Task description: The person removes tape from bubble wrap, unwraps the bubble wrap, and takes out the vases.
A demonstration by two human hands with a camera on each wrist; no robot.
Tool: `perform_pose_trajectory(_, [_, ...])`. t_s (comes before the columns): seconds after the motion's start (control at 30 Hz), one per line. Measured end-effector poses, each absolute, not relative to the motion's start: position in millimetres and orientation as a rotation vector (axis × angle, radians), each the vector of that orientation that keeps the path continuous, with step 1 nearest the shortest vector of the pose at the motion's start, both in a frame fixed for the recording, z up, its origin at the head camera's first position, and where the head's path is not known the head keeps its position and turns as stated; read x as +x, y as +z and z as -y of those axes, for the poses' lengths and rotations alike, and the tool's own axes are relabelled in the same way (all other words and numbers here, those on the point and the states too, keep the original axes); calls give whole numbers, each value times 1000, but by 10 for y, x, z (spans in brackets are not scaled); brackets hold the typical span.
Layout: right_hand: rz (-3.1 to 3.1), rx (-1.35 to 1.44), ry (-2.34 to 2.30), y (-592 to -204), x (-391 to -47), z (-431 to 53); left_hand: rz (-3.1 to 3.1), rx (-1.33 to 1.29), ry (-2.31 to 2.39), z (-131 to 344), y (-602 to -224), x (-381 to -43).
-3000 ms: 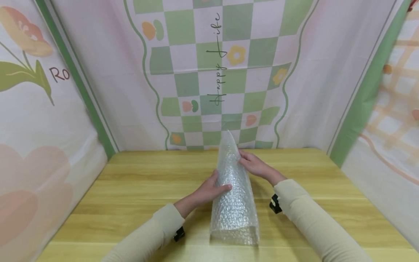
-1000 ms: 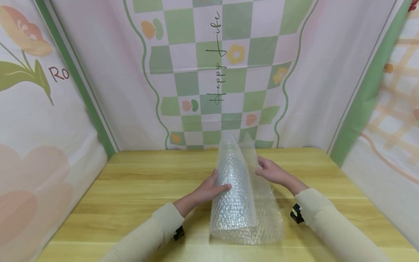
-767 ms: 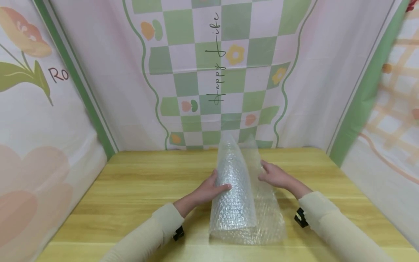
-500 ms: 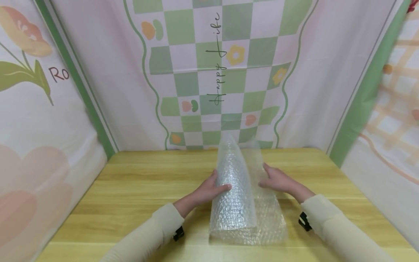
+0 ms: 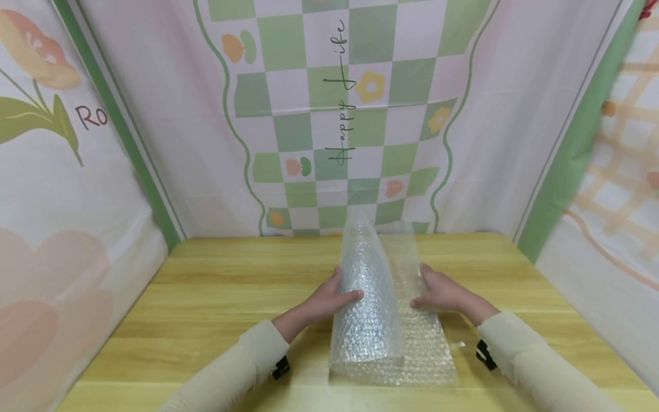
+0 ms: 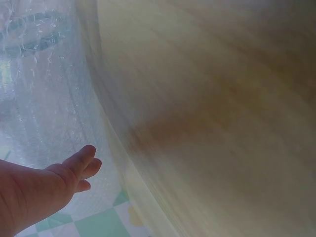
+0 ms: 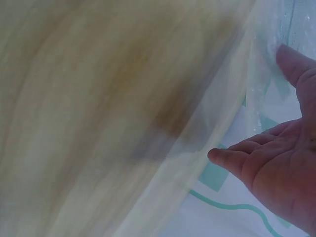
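A roll of clear bubble wrap (image 5: 368,326) stands in the middle of the wooden table, narrowing toward the top, with a loose flap (image 5: 424,343) spread to its right. My left hand (image 5: 326,297) holds the roll from the left side, thumb across its front and fingers round the far side. Straight fingers of that hand show against the wrap in the left wrist view. On the flap's right edge is my right hand (image 5: 443,292), thumb touching the plastic. In the right wrist view its fingers are straight and spread away from the thumb.
The wooden table (image 5: 221,286) reaches back to a green-and-white checked curtain (image 5: 329,114). Printed cloths hang at the left and right sides. A small pale strip (image 5: 458,344) sticks out beside the flap's right edge.
The right hand has drawn the flap out to the right, then moved down along its edge, thumb and fingers spreading. The left hand has stayed on the roll.
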State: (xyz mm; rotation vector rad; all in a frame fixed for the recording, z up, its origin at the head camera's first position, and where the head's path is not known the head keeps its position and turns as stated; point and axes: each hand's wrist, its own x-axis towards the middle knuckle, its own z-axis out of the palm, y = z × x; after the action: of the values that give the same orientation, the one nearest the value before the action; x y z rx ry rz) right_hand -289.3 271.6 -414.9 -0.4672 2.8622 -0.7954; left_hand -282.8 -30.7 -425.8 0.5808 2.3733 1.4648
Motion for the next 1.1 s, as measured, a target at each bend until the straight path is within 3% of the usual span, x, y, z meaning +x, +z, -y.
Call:
perform_pose_trajectory(0.67, [-2974,-479,-666,-4275,-2862,-2767,-2367,565,1484,301,-4255,-2824])
perform_pose_trajectory(1.1, [-3098,-656,-454,-4209,-2741,-2626,-2360,557,1498,293,-4258,-2830])
